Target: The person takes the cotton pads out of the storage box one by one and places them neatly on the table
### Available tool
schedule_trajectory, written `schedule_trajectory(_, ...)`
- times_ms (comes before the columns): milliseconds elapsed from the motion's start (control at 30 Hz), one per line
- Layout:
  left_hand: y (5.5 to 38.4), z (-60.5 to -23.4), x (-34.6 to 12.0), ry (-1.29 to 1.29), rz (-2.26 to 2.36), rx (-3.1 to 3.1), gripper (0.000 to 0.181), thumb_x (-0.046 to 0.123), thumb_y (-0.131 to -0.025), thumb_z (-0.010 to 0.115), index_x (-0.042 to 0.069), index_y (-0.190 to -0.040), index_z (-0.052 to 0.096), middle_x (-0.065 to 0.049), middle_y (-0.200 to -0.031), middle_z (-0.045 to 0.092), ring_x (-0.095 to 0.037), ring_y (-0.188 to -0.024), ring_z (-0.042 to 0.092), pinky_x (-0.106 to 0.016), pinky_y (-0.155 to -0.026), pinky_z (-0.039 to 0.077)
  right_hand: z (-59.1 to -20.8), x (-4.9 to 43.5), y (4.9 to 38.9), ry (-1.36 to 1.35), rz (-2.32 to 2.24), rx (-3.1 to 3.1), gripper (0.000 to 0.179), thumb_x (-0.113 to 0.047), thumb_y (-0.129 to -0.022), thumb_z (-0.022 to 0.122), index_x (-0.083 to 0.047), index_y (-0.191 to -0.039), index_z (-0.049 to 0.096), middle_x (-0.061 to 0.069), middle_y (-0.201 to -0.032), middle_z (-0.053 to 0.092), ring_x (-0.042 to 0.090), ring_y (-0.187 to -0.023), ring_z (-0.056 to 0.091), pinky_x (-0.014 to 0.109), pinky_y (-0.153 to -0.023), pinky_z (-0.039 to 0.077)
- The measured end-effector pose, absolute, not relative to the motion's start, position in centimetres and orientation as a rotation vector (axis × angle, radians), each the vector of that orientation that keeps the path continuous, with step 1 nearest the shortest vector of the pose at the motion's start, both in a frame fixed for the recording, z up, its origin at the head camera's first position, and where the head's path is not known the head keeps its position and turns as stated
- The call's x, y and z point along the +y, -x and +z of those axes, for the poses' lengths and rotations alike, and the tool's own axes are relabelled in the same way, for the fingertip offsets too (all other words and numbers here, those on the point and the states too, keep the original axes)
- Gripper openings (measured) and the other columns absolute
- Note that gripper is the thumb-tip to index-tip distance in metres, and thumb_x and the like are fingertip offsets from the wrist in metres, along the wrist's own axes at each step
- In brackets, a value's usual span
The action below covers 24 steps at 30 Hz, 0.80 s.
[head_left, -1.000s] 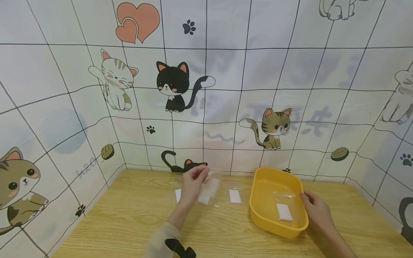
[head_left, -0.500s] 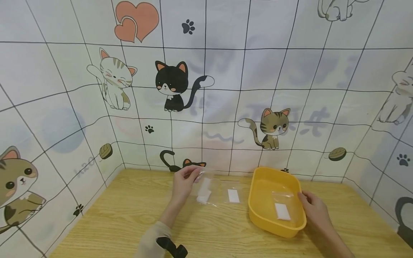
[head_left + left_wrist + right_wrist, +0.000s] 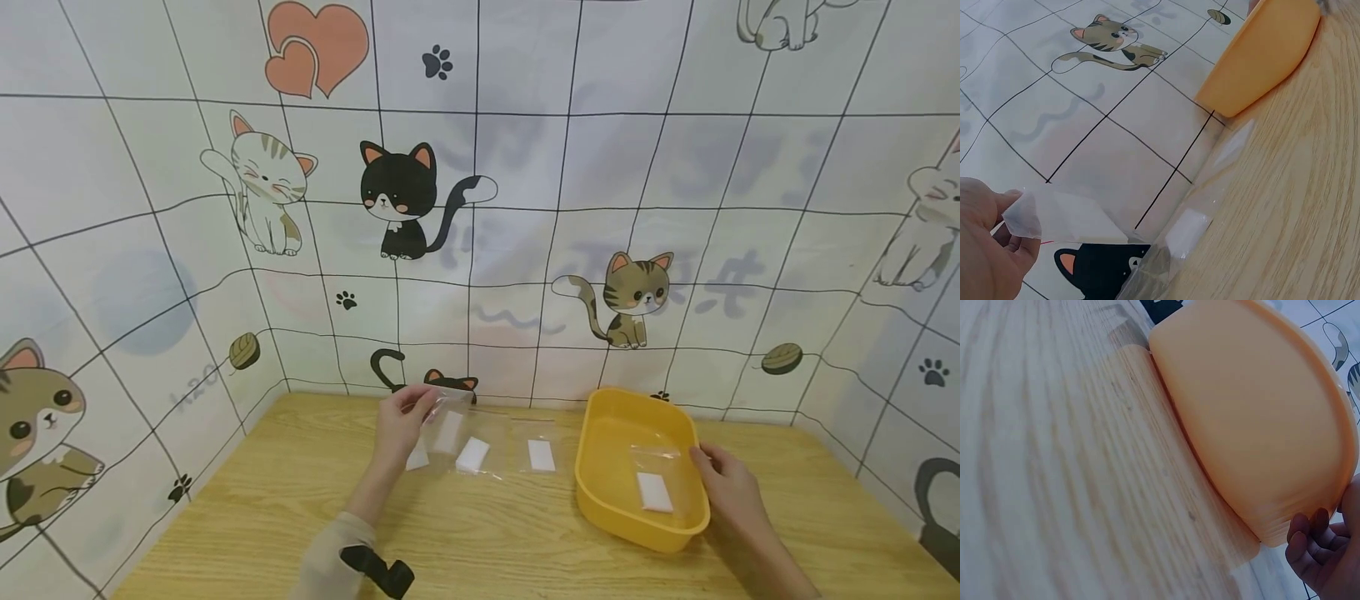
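Observation:
My left hand (image 3: 397, 425) pinches the top of a clear zip bag (image 3: 448, 432) with a white rectangular piece inside. In the left wrist view the bag (image 3: 1069, 215) hangs from thumb and fingers above the table's back edge. Flat on the table lie more such bags: one (image 3: 472, 456) just right of the held bag, another (image 3: 541, 455) nearer the tub, and a white piece (image 3: 417, 456) partly behind the left hand. My right hand (image 3: 729, 485) grips the right rim of a yellow plastic tub (image 3: 637, 527), fingers against its outer wall. Inside the tub lies one bag (image 3: 655, 492).
The wood-grain table (image 3: 480, 542) meets a cat-patterned wall covering (image 3: 517, 208) right behind the bags and the tub. Side walls with the same print stand left and right. A black strap device (image 3: 378, 571) sits on the left wrist.
My left hand has moved left along the row with the pinched bag, uncovering the bag beside it. The right hand stays on the tub; the head view shifts slightly.

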<state>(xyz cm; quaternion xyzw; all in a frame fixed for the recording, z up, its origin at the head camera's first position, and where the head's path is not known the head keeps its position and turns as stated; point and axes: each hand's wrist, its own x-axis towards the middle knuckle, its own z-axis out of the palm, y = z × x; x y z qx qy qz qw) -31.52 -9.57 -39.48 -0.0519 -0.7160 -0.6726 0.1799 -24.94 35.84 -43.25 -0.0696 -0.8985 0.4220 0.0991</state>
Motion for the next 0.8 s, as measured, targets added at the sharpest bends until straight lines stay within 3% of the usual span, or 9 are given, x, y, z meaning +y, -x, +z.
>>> schedule_trajectory(167,31.7,-39.7,-10.7,0.078,-1.905,-2.036,0.018,0.01,-0.097,0.069,-0.006,-0.105,0.072,-0.017,-0.102,0.07,-0.012,-0.084,0.064,-0.017,-0.073,0.054,-43.4,35.8,24.9,0.205,1.262,-2.635,0.064,-0.039,-0.108,0.041,0.016,-0.141,0.043,0.03,-0.12,0.061,0.01,-0.089,0.059,0.019,-0.071,0.052)
schedule_trajectory(800,32.2,-39.9,-15.3,-0.024,-2.019,-2.034,0.026,0.007,-0.1,0.063,-0.013,-0.116,0.065,-0.014,-0.102,0.068,-0.004,-0.077,0.064,-0.016,-0.072,0.055,-43.3,35.9,25.1,0.217,1.27,-2.651,0.065,-0.041,-0.108,0.039,0.014,-0.142,0.043,0.029,-0.12,0.061,0.012,-0.09,0.06,0.02,-0.07,0.052)
